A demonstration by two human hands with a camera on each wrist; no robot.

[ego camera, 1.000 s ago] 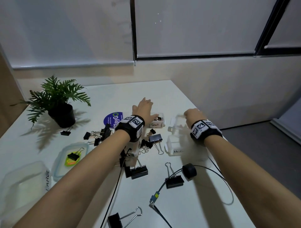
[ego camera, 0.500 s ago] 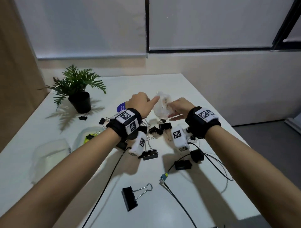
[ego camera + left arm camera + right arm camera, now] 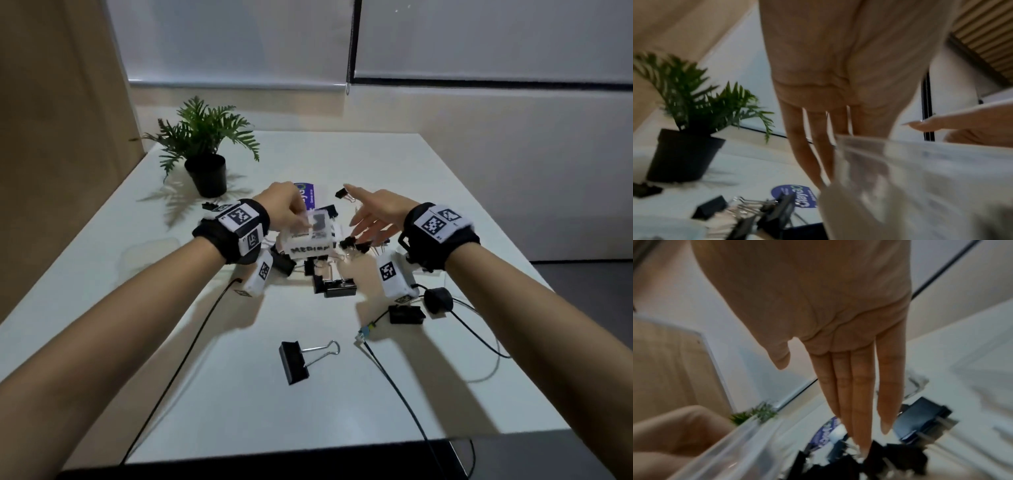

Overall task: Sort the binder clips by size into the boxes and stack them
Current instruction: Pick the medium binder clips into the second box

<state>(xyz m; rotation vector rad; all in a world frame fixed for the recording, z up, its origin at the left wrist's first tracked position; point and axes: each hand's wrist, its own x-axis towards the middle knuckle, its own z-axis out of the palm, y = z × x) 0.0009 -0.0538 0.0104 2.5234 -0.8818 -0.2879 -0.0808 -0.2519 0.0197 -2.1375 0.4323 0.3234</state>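
Note:
A clear plastic box labelled MEDIUM (image 3: 310, 247) sits just above a heap of black binder clips at mid-table. On top of it is a smaller clear part (image 3: 317, 224) with dark clips showing through. My left hand (image 3: 289, 214) grips this box from its top left; in the left wrist view its fingers (image 3: 818, 154) run down behind the blurred clear wall (image 3: 910, 178). My right hand (image 3: 371, 214) hovers open just right of the box, with straight fingers (image 3: 855, 394) pointing down at a cluster of small clips (image 3: 356, 244). It holds nothing.
Large clips lie loose: one near me (image 3: 294, 363), one below the box (image 3: 337, 287), one by the cables (image 3: 407, 313). A small clip (image 3: 342, 194) and a blue sticker (image 3: 305, 192) lie behind. A potted plant (image 3: 207, 171) stands at back left, and a faint clear container (image 3: 150, 253) lies at left.
Half a second ago both hands held a clear box together in the air. My right hand has since let go and spread open; my left hand alone holds the box, now lower.

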